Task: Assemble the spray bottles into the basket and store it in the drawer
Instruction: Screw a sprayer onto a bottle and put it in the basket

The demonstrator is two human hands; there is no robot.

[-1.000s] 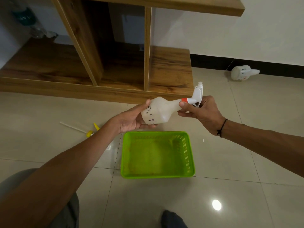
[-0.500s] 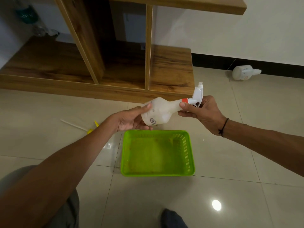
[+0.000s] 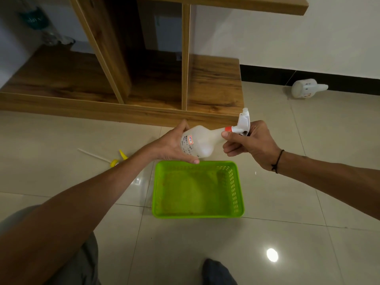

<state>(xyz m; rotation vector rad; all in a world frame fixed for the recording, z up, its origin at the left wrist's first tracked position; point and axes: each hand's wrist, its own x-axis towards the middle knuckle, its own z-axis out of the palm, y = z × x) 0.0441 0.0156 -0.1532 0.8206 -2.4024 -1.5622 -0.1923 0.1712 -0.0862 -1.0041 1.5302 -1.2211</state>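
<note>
A white spray bottle (image 3: pixel 202 141) lies sideways in the air just above the far rim of an empty green basket (image 3: pixel 236 194) on the tiled floor. My left hand (image 3: pixel 170 146) cups the bottle's body from the left. My right hand (image 3: pixel 250 142) grips its white trigger head (image 3: pixel 243 121) by the orange collar. A second white bottle (image 3: pixel 306 88) without a head lies on its side at the far right by the wall. A yellow spray head (image 3: pixel 119 159) with a long white tube lies on the floor left of the basket.
A low wooden shelf unit (image 3: pixel 144 85) with upright dividers stands directly behind the basket. My foot (image 3: pixel 218 272) is at the bottom edge and my knee (image 3: pixel 30 233) at the lower left. Pale tiles spread to the right and front.
The bottle has turned about its long axis, so the printed label now faces up. Both hands kept their hold and shifted only slightly.
</note>
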